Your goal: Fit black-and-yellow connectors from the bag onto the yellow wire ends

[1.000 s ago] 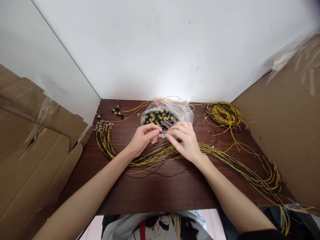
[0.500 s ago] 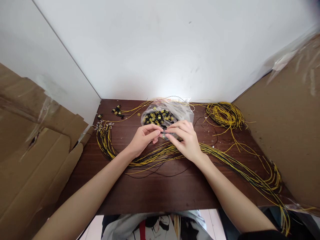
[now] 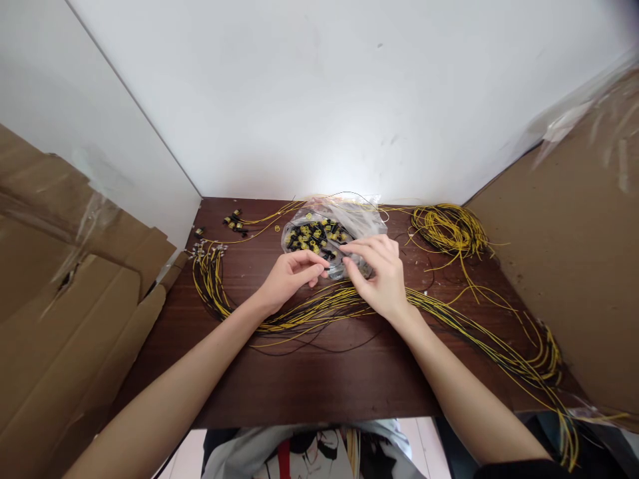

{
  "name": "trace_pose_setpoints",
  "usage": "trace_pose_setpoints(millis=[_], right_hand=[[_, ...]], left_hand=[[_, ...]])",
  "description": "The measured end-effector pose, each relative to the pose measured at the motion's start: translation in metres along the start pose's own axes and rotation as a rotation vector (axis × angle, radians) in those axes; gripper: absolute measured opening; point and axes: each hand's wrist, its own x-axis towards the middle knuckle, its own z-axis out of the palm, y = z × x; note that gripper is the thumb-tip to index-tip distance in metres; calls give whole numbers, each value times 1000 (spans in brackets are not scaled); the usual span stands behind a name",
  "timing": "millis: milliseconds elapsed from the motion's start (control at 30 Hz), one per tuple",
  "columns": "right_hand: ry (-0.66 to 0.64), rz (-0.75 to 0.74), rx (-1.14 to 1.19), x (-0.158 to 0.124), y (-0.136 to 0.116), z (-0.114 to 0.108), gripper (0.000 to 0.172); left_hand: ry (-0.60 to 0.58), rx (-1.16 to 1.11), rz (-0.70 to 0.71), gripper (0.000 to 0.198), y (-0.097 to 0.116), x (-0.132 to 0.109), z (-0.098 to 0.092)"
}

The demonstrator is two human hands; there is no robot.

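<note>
My left hand (image 3: pixel 294 276) is closed in a pinch on a small black piece (image 3: pixel 327 269), whose end sticks out past the fingertips. What else those fingers cover is hidden. To its right, my right hand (image 3: pixel 377 276) hovers over the near edge of the clear plastic bag (image 3: pixel 367 223), thumb and forefinger apart, with nothing clearly visible between them. On the bag lie many small black and yellow parts (image 3: pixel 312 236). Beneath both hands, a long bundle of yellow and black wires (image 3: pixel 309 318) runs across the brown table (image 3: pixel 319 392).
A coil of yellow and black wire (image 3: pixel 449 229) sits at the back right. Several black and yellow pieces (image 3: pixel 234 221) with wires lie at the back left. Cardboard stands on the left (image 3: pixel 74 299) and right (image 3: pixel 564 246), with a white wall (image 3: pixel 319 100) behind.
The right hand has moved a little to the right, away from the left hand, and its thumb and forefinger have parted. The left hand stays almost in place, still pinching the black piece.
</note>
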Motion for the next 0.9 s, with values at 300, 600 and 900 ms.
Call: trace_pose_setpoints(millis=[300, 600, 900], right_hand=[[-78, -38, -18, -2, 2, 3, 9], [-151, -83, 36, -1, 1, 2, 8], [-38, 24, -46, -1, 4, 1, 7]], left_hand=[[-7, 19, 7, 13, 1, 1, 0], [-13, 38, 17, 13, 1, 0, 0], [-9, 31, 8, 12, 2, 0, 1]])
